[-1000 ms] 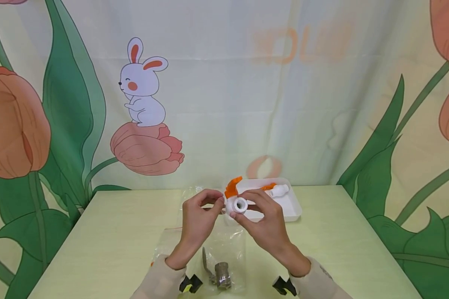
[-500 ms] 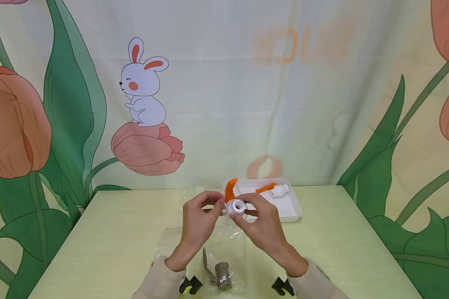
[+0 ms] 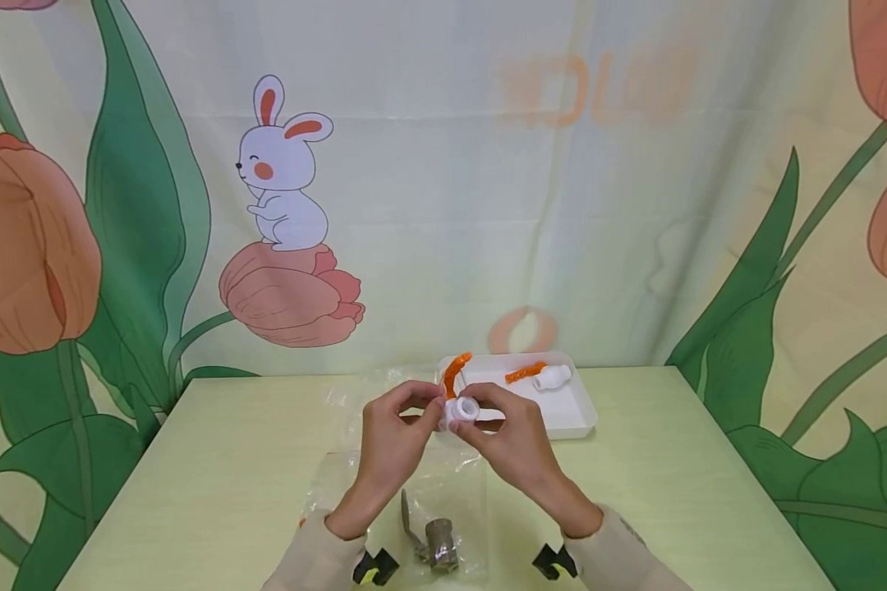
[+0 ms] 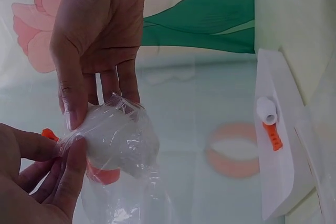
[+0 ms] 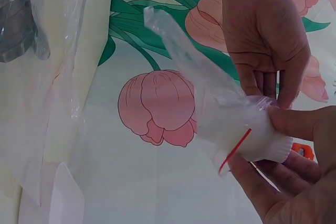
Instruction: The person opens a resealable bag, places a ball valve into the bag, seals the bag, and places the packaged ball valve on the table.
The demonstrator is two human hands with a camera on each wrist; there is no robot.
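Above the table, a white plastic ball valve [image 3: 467,409] with an orange lever [image 3: 454,374] sits at least partly inside a clear zip bag [image 4: 128,153]. My right hand [image 3: 513,431] grips the valve, thumb on the side near me and fingers around its body. On the other side, my left hand [image 3: 395,431] pinches the bag's film close against the valve. The right wrist view shows the bag's red zip strip [image 5: 236,149] across the white body, with a crumpled tail of film trailing away. The lever points up and away from me.
Behind the hands stands a white tray [image 3: 580,410] holding another white valve [image 3: 552,377] with an orange lever [image 3: 525,373]. Nearer me, a metal valve [image 3: 440,544] with a lever lies in a clear bag [image 3: 467,484]. A printed curtain [image 3: 429,205] hangs along the table's far edge.
The valve has turned slightly and shifted a little left in my hands, its lever now showing edge-on. My right hand has moved slightly left, and more loose film shows left of the hands.
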